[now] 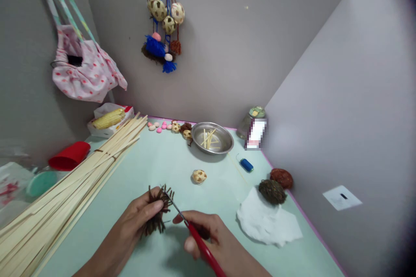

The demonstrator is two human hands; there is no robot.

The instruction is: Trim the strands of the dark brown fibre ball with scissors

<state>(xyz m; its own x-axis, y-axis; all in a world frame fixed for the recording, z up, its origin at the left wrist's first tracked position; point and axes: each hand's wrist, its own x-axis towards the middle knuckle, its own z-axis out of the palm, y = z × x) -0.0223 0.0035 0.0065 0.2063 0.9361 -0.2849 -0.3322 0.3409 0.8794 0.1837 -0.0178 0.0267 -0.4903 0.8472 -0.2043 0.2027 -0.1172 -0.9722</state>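
My left hand (138, 220) pinches a small bundle of dark brown yarn strands (158, 212) just above the pale green table (156, 160). My right hand (211, 238) grips red-handled scissors (195, 233), whose thin metal blades point up-left into the top of the yarn bundle. Whether the blades are apart is too small to tell. A small woven ball (199, 176) lies on the table just beyond both hands.
Long bamboo strips (65, 190) lie along the left. A metal bowl (212, 138) with short strips, a blue thread spool (246, 165), two yarn balls (272, 191), a white cloth (269, 223) and a jar (255, 125) sit to the right. A red cup (69, 156) lies at left. Woven balls (164, 13) hang on the wall.
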